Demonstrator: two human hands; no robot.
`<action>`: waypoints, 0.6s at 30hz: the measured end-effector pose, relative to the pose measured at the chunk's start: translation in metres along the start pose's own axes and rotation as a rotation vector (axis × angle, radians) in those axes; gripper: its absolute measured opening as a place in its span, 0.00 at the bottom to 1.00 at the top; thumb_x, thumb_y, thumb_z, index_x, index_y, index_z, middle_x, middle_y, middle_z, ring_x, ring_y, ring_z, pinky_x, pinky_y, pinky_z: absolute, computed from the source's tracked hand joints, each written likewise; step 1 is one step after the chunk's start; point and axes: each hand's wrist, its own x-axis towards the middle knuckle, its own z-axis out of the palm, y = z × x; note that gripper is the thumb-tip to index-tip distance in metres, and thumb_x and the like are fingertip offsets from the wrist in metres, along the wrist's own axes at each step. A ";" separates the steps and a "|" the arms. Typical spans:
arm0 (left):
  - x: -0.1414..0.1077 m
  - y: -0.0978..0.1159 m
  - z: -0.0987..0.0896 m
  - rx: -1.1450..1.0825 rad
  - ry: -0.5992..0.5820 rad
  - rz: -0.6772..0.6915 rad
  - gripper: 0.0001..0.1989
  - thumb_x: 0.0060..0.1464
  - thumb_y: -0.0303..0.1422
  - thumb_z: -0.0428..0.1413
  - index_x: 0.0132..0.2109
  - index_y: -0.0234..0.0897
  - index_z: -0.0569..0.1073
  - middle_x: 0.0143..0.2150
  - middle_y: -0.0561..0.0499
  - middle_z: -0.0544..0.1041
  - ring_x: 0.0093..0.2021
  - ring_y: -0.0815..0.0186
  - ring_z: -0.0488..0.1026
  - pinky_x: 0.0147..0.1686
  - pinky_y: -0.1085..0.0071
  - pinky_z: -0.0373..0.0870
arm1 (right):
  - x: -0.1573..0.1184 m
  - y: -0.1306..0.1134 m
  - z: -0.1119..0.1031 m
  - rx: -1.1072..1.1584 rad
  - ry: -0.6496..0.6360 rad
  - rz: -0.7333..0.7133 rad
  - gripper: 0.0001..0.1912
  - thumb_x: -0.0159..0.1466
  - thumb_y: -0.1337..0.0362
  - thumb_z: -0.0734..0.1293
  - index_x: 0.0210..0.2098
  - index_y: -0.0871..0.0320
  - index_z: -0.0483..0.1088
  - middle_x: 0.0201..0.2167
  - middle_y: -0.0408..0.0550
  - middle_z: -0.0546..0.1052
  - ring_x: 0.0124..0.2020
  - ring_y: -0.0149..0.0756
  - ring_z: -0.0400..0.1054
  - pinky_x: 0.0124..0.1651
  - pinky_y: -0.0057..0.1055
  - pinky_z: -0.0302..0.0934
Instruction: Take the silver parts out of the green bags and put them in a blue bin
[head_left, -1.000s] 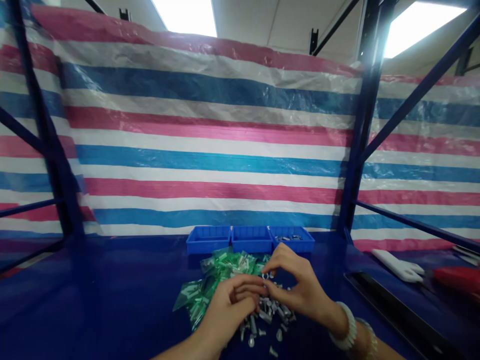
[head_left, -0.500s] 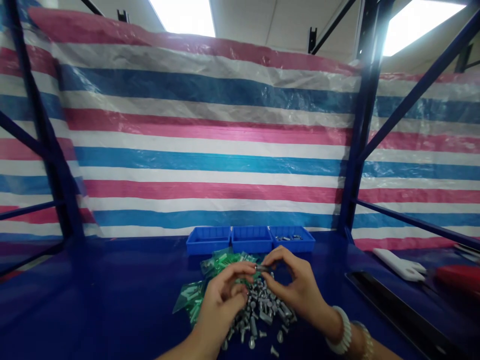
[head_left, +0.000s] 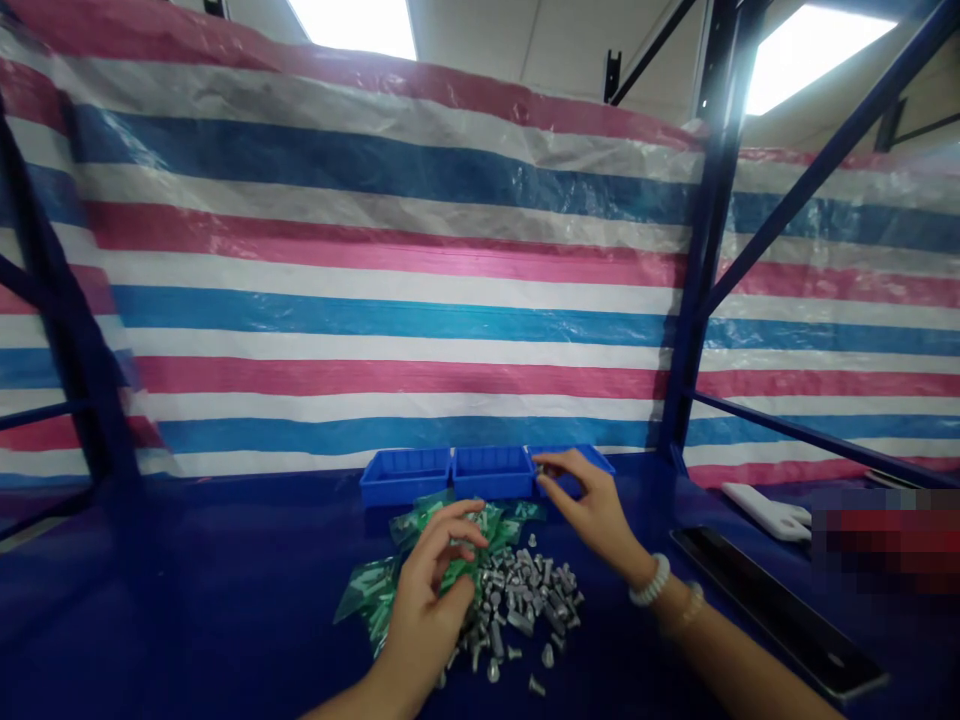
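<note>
My right hand (head_left: 589, 500) reaches over the right blue bin (head_left: 604, 462), with thumb and forefinger pinched on a small metal piece (head_left: 542, 470) whose exact kind is too small to tell. Nearer to me, my left hand (head_left: 435, 580) is held above green plastic bags, its fingers curved and apart with nothing visible in them. A loose pile of grey metal screws and fittings (head_left: 529, 590) lies on the blue table, just right of my left hand. Green see-through bags (head_left: 367, 590) of small parts lie beneath and left of that hand, partly hidden by it.
Left of the right bin stand a middle blue bin (head_left: 491, 475) and a left blue bin (head_left: 405, 478). A long black flat object (head_left: 780, 610) lies on the right, with a white object (head_left: 766, 512) behind it. Dark blue rack posts (head_left: 686, 330) frame the striped sheet.
My right hand has moved forward from beside my left hand to the right bin, carrying the small metal piece. My left hand has shifted slightly left and its fingers have loosened.
</note>
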 end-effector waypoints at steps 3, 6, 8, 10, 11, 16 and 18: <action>0.000 -0.004 0.002 0.047 -0.018 -0.019 0.16 0.40 0.20 0.46 0.35 0.40 0.70 0.51 0.46 0.70 0.49 0.57 0.68 0.39 0.63 0.68 | 0.019 0.033 -0.017 -0.344 0.046 -0.030 0.14 0.65 0.65 0.60 0.48 0.57 0.71 0.36 0.51 0.76 0.39 0.40 0.68 0.45 0.40 0.63; 0.001 -0.007 0.003 0.072 -0.039 -0.036 0.15 0.42 0.21 0.46 0.35 0.40 0.70 0.50 0.46 0.71 0.49 0.57 0.68 0.39 0.64 0.67 | 0.025 0.056 -0.025 -0.427 0.007 0.014 0.17 0.62 0.68 0.62 0.49 0.62 0.71 0.38 0.56 0.76 0.43 0.47 0.66 0.49 0.48 0.59; 0.002 -0.008 0.003 0.089 -0.030 -0.044 0.14 0.43 0.21 0.47 0.36 0.40 0.70 0.50 0.46 0.71 0.50 0.57 0.68 0.40 0.63 0.67 | 0.022 0.059 -0.025 -0.456 -0.042 0.031 0.16 0.61 0.69 0.63 0.47 0.65 0.72 0.40 0.59 0.76 0.45 0.49 0.66 0.51 0.49 0.57; 0.004 -0.009 0.002 0.105 -0.009 -0.048 0.13 0.44 0.22 0.47 0.36 0.39 0.70 0.49 0.46 0.71 0.51 0.57 0.68 0.41 0.63 0.67 | 0.017 0.050 -0.024 -0.460 -0.115 0.034 0.13 0.61 0.71 0.62 0.43 0.65 0.74 0.39 0.58 0.77 0.44 0.47 0.67 0.50 0.46 0.58; 0.004 -0.010 0.001 0.110 0.001 -0.048 0.12 0.44 0.22 0.47 0.36 0.39 0.70 0.48 0.46 0.71 0.51 0.57 0.68 0.41 0.63 0.67 | 0.014 0.042 -0.023 -0.449 -0.167 0.029 0.12 0.61 0.71 0.62 0.40 0.63 0.75 0.37 0.56 0.78 0.42 0.44 0.68 0.48 0.43 0.59; 0.005 -0.013 0.002 0.111 0.033 -0.042 0.13 0.46 0.22 0.47 0.38 0.39 0.69 0.45 0.48 0.73 0.50 0.59 0.69 0.42 0.65 0.67 | -0.004 -0.012 -0.015 -0.321 -0.584 -0.061 0.04 0.53 0.71 0.69 0.24 0.58 0.75 0.22 0.41 0.75 0.27 0.31 0.68 0.37 0.28 0.59; 0.003 -0.014 0.003 0.116 0.041 -0.033 0.14 0.45 0.21 0.47 0.39 0.38 0.69 0.44 0.48 0.73 0.50 0.60 0.69 0.43 0.66 0.66 | -0.012 -0.029 -0.009 -0.290 -0.731 -0.101 0.02 0.52 0.69 0.71 0.24 0.58 0.75 0.22 0.40 0.74 0.27 0.30 0.67 0.35 0.27 0.57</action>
